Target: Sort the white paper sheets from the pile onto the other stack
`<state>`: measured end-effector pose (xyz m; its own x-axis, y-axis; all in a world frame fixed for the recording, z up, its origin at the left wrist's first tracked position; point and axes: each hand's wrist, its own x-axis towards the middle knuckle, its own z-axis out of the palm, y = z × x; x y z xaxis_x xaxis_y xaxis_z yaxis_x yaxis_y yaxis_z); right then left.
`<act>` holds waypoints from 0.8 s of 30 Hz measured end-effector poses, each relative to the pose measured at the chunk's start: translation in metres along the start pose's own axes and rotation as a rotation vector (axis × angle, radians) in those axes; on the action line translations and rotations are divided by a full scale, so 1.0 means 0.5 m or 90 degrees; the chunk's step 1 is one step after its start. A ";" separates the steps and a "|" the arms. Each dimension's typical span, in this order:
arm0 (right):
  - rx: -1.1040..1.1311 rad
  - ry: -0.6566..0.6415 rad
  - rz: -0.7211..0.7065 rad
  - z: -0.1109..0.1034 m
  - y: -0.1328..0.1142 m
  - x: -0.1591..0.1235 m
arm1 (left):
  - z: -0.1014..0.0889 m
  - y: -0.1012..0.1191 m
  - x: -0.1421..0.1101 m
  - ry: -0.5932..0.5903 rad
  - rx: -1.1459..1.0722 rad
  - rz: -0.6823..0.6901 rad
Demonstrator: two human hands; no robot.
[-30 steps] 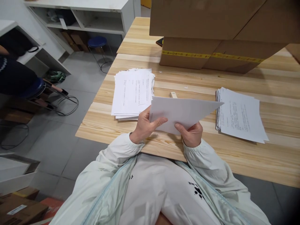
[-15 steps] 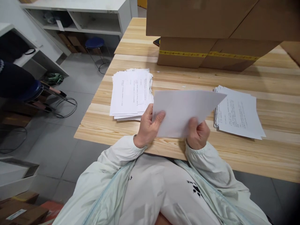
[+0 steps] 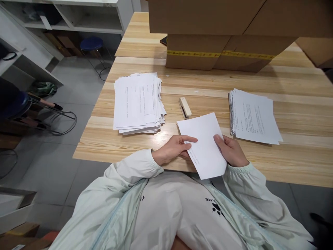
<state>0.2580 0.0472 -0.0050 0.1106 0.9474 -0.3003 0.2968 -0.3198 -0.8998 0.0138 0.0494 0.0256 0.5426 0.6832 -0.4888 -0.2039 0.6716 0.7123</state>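
Head view: both forearms, in pale sleeves, angle inward to the paper (image 3: 206, 147) at the desk's (image 3: 96, 140) near edge.
Left hand (image 3: 178, 147): comes in from the side, one finger laid across the paper's left edge, the rest bent and partly hidden; how firmly it grips, I cannot tell.
Right hand (image 3: 231, 149): pinches the right edge, thumb on top, fingers behind.
Paper: slanted between the hands, its lower corner over the person's lap.
Stapler (image 3: 185, 107): on the desk, just beyond the paper.
Stacks: printed sheets at left (image 3: 136, 102) and right (image 3: 255, 116).
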 end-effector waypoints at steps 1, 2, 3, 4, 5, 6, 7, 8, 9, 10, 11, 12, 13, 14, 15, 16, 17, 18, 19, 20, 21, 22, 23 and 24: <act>-0.005 -0.002 -0.009 -0.002 0.001 0.007 | 0.003 0.005 0.005 0.009 -0.002 0.001; -0.012 -0.002 -0.015 -0.005 0.001 0.015 | 0.006 0.009 0.010 0.020 -0.004 0.001; -0.023 0.001 -0.018 -0.006 0.001 0.022 | 0.008 0.012 0.016 0.033 -0.007 -0.001; -0.037 0.007 -0.018 -0.008 0.001 0.028 | 0.010 0.014 0.022 0.044 -0.011 -0.003; -0.053 0.015 -0.016 -0.008 0.001 0.034 | 0.011 0.015 0.029 0.055 -0.015 -0.005; -0.074 0.022 -0.014 -0.009 0.000 0.039 | 0.011 0.015 0.037 0.063 -0.019 -0.004; -0.100 0.027 -0.014 -0.010 -0.001 0.043 | 0.011 0.014 0.045 0.070 -0.021 -0.002; -0.138 0.027 -0.020 -0.014 -0.004 0.046 | 0.010 0.014 0.052 0.077 -0.022 0.002; -0.192 0.028 -0.039 -0.020 -0.007 0.047 | 0.009 0.014 0.059 0.083 -0.021 0.006; -0.260 0.034 -0.069 -0.030 -0.013 0.047 | 0.008 0.014 0.064 0.091 -0.018 0.010; -0.337 0.050 -0.110 -0.044 -0.022 0.045 | 0.006 0.015 0.069 0.099 -0.015 0.013; -0.416 0.074 -0.158 -0.062 -0.036 0.041 | 0.005 0.016 0.072 0.105 -0.012 0.013; -0.489 0.104 -0.210 -0.080 -0.053 0.036 | 0.003 0.017 0.074 0.108 -0.008 0.011; -0.550 0.134 -0.262 -0.098 -0.076 0.030 | 0.002 0.019 0.075 0.108 -0.006 0.009; -0.595 0.160 -0.309 -0.112 -0.102 0.025 | 0.000 0.020 0.075 0.105 -0.005 0.007; -0.625 0.178 -0.353 -0.120 -0.131 0.023 | -0.001 0.021 0.075 0.101 -0.004 0.005; -0.639 0.183 -0.395 -0.121 -0.162 0.025 | -0.002 0.022 0.075 0.098 -0.003 0.003; -0.634 0.176 -0.433 -0.111 -0.191 0.033 | -0.003 0.023 0.075 0.096 -0.001 0.002; -0.616 0.164 -0.467 -0.092 -0.216 0.048 | -0.004 0.023 0.075 0.097 0.002 0.001; -0.586 0.136 -0.497 -0.064 -0.237 0.070 | -0.004 0.023 0.075 0.097 0.005 0.000; -0.552 0.110 -0.520 -0.028 -0.251 0.098 | -0.004 0.024 0.075 0.097 0.007 -0.002; -0.535 0.108 -0.531 0.012 -0.260 0.131 | -0.004 0.024 0.076 0.096 0.006 -0.002; -0.534 0.112 -0.530 0.054 -0.262 0.167 | -0.004 0.024 0.077 0.096 0.002 -0.003; -0.532 0.103 -0.527 0.097 -0.261 0.201 | -0.004 0.025 0.078 0.098 -0.003 -0.004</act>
<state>0.1847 0.1848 0.0667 -0.3062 0.8758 0.3731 0.8546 0.4256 -0.2977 0.0307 0.0848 0.0143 0.4131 0.7144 -0.5648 -0.2048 0.6772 0.7068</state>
